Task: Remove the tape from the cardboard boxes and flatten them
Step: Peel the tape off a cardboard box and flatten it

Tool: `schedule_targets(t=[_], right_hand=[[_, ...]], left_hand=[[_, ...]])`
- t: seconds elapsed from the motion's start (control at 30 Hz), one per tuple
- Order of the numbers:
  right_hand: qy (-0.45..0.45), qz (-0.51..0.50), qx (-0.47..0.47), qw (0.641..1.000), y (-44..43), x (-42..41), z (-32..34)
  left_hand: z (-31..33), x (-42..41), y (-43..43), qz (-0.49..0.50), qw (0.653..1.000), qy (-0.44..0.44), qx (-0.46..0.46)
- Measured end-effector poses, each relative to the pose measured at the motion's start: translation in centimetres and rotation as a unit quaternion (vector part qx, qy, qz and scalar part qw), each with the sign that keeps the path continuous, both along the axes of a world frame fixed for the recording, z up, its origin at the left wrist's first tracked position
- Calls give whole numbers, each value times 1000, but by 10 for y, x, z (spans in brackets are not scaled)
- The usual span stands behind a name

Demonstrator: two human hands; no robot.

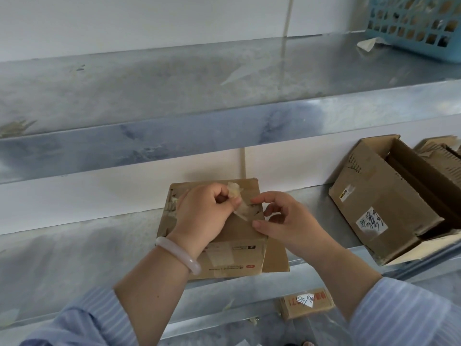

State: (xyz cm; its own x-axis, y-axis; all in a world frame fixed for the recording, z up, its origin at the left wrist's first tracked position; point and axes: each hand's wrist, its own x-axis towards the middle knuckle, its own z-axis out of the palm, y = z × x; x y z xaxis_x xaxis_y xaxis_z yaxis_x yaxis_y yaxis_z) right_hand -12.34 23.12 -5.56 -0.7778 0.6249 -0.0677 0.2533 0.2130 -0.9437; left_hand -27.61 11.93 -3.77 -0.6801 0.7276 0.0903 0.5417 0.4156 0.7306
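Peeling step in hand, judging by the pose; flattening not yet begun. At centre frame, on the lower metal shelf (74, 258), the cardboard box (224, 258), closed and upright, with a flap edge poking out at its lower right. Directly over its top face, the left hand (202, 213): fingers curled tight round a crumpled strip of tape (242, 208), bunched at the upper end and running down and right toward the top of the box. Just right of that, at the strip's lower end, the right hand (287, 221), fingers loosely curled, thumb and forefinger apart in a C shape; impossible to tell whether pinching the tape or only steadying the cardboard. Next move probably calls for a firm hold-down on the box and a low, steady pull to lift the rest of the strip without tearing it, then a turn to the taped front face. At right of frame, a second box (384, 213), open and tilted on the same shelf.
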Motion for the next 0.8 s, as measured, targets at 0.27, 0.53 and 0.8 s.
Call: schedule_targets(t=[0.27,0.53,0.8], right_hand=[[-33,36,112,993,-1,-3,2],[-99,106,319,937,-4,-14,10],[-146,143,404,892,-19,-27,19]], left_hand=[[5,-16,-18,100,975,-111,163],[13,-30,-41,11,961,257,104],[13,-39,-45,-170,919,327,-137]])
